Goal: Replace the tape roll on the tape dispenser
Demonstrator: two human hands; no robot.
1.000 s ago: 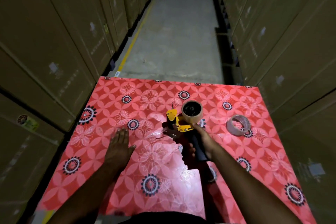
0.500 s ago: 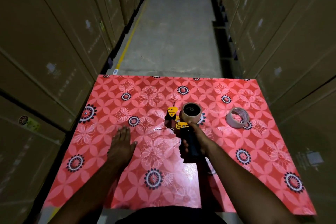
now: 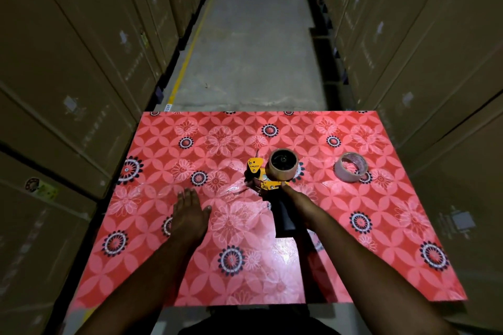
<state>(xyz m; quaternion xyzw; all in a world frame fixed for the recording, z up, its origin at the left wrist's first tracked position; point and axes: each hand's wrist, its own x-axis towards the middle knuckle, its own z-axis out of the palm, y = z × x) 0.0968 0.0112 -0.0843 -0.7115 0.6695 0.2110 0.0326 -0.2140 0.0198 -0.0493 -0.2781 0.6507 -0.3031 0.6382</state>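
A yellow and black tape dispenser lies on the red flowered table near its middle, with a brown tape roll mounted on it. My right hand is closed around the dispenser's black handle. To the right, apart from it, a thin, nearly used-up tape roll rests on the cloth. My left hand lies flat on the table, fingers together, left of the dispenser and holding nothing.
Tall stacks of cardboard boxes wall in both sides of the table, and more boxes stand on the right. A concrete aisle with a yellow line runs away beyond the far edge.
The dispenser has come down from a tilted, raised hold to rest on the table, a little farther from me. My left hand stayed flat in place.
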